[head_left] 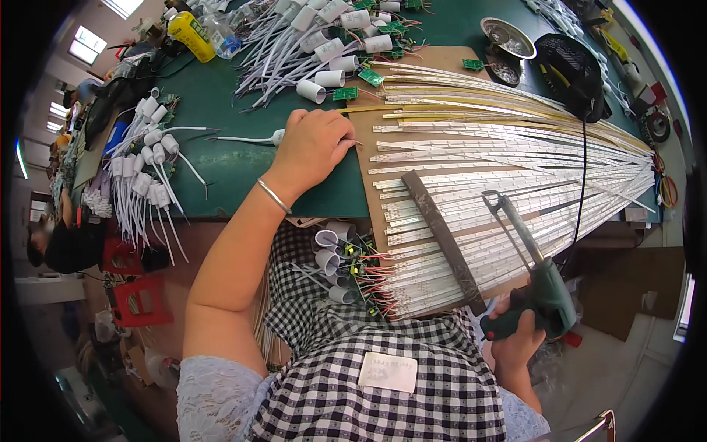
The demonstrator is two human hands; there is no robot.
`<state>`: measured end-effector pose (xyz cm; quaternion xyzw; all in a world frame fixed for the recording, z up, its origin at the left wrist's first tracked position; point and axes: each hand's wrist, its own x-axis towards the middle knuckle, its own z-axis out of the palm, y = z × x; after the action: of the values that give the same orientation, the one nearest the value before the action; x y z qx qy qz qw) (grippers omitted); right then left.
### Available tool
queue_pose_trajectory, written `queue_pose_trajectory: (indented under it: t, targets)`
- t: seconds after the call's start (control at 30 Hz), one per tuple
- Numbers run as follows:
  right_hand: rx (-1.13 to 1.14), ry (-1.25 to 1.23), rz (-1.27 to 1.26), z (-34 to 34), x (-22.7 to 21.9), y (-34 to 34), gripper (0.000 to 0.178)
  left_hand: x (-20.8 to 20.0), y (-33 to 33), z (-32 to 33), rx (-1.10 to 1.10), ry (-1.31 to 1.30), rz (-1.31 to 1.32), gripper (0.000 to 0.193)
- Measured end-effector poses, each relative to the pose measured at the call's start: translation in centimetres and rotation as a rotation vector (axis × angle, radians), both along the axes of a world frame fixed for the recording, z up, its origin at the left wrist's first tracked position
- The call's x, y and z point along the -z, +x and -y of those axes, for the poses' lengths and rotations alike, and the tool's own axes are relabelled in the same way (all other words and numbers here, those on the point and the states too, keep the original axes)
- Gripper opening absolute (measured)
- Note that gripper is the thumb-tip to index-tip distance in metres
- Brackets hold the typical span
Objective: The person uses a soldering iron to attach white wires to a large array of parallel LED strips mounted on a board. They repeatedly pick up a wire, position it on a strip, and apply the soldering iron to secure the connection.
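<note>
My right hand is wrapped round the handle of a dark green soldering gun, whose long metal tip reaches forward over the LED strips. The fingers of my left hand are closed on a white cable end piece at the left edge of a brown board. Its grey-white cable runs out to the left, and thin wire ends show by my thumb. Most of this piece is hidden by the hand. A dark flat bar lies across the strips, between my two hands.
White caps with cables and green circuit boards are heaped at the back; more caps lie left. Behind the strips stand a metal dish and a black mesh basket. Wired caps hang at the near edge. A black cord crosses the strips.
</note>
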<state>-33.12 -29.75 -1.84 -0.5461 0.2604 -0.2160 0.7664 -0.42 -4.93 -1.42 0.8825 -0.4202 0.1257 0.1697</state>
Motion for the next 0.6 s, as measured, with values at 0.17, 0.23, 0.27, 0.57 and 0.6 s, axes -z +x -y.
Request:
queue_pose_trajectory:
  t: [0.17,0.23,0.27,0.57,0.6]
  targets:
    - [-0.132,-0.13,-0.049,0.3,-0.6,-1.2,0.059,-1.3,-3.2,0.4,-0.002,-0.077,-0.231,0.008]
    - [-0.208,-0.196,-0.089,0.6,-0.3,-2.3,0.058,-1.6,-5.6,0.3,-0.014,-0.114,-0.25,0.005]
    - [-0.253,-0.231,-0.114,1.0,0.1,-2.9,0.058,-1.5,-6.8,0.2,-0.018,-0.134,-0.261,0.004]
    - [-0.528,-0.342,-0.174,0.4,0.7,-3.7,0.054,-1.4,-12.8,1.4,-0.167,-0.153,-0.287,0.01]
    - [-0.548,-0.37,-0.163,0.3,0.9,-3.7,0.053,-1.2,-13.2,1.7,-0.179,-0.165,-0.282,0.01]
